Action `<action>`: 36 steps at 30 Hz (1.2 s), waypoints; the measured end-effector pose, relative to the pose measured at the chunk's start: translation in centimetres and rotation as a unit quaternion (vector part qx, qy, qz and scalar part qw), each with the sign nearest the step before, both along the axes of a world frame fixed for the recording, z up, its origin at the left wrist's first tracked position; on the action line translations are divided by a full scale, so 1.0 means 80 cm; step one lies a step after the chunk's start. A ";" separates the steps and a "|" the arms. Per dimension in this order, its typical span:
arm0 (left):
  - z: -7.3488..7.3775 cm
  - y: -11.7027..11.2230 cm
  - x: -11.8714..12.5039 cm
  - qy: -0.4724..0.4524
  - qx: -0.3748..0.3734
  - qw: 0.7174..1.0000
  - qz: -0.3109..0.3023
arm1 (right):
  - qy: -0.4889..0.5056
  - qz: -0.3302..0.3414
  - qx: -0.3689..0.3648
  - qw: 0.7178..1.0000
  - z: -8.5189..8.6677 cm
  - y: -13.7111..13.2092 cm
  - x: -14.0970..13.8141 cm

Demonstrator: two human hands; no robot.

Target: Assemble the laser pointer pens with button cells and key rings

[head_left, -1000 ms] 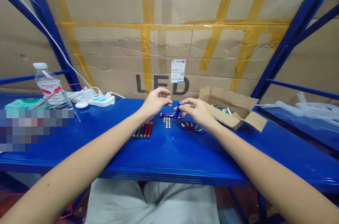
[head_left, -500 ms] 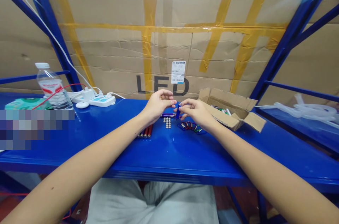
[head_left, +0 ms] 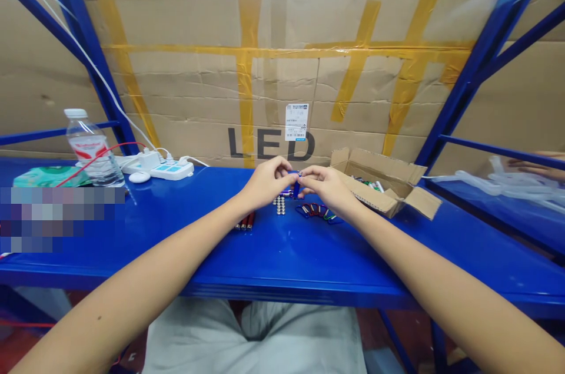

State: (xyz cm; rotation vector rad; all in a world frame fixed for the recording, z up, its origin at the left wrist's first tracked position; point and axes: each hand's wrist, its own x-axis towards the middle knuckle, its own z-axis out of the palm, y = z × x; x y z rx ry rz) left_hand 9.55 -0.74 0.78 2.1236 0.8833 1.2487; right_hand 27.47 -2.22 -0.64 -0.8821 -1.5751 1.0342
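Blue metallic tube (head_left: 296, 189) stands clamped in our right hand (head_left: 325, 184) above the blue counter (head_left: 291, 262); left hand (head_left: 267, 182) is at its top, grip unclear. We judge it unfinished: round silver pieces (head_left: 281, 205), coloured carabiners (head_left: 314, 209) lie loose.

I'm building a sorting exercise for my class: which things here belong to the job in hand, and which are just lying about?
Likely the job's:
blue tube, held in the right hand
purple tube
row of tubes
silver discs
carabiners
open cardboard box

Apparently just lying about:
water bottle
power strip
green packet
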 end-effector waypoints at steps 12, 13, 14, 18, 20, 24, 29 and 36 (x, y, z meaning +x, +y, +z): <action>-0.015 0.002 0.004 0.012 -0.005 1.000 0.026 | -0.131 -0.085 0.082 0.984 0.001 0.000 0.002; -0.012 0.003 0.003 0.000 -0.007 0.999 0.031 | -0.159 -0.096 0.098 0.978 0.003 -0.001 0.002; -0.010 0.003 0.002 -0.012 -0.008 0.999 0.038 | -0.193 -0.106 0.113 0.969 0.003 -0.003 0.002; -0.003 0.009 -0.003 -0.051 0.009 0.997 0.063 | -0.357 -0.102 0.149 0.916 0.004 -0.009 0.005; -0.002 0.013 -0.006 -0.056 0.031 0.995 0.072 | -0.428 -0.079 0.155 0.887 0.004 -0.014 0.006; -0.003 0.017 -0.007 -0.061 0.037 0.995 0.072 | -0.540 -0.047 0.134 0.829 0.003 -0.022 0.000; -0.002 0.016 -0.005 -0.096 -0.011 0.995 0.027 | -0.585 -0.038 0.116 0.802 0.002 -0.027 -0.009; 0.007 0.021 -0.006 -0.230 -0.154 0.960 -0.036 | -0.630 -0.023 0.111 0.769 0.012 -0.037 -0.015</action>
